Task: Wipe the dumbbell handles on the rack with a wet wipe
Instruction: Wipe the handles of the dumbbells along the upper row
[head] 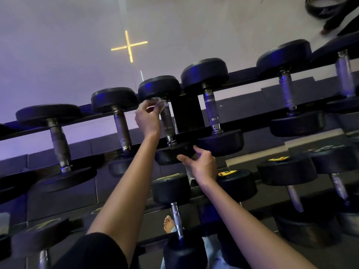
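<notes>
Black dumbbells with steel handles lie in a row on the upper tier of the rack (194, 133). My left hand (148, 117) is shut on a white wet wipe (160, 102) and presses it against the far end of one dumbbell handle (167, 123). My right hand (200, 165) rests with spread fingers on the near black head (171, 154) of that same dumbbell. Something pale shows under my right palm; I cannot tell what it is.
Neighbouring dumbbells (121, 129) (211, 111) lie close on both sides. A lower tier holds more dumbbells (175, 212), some with yellow labels. A pale wall with a glowing yellow cross (129, 45) stands behind. My bare foot (169, 223) shows below the rack.
</notes>
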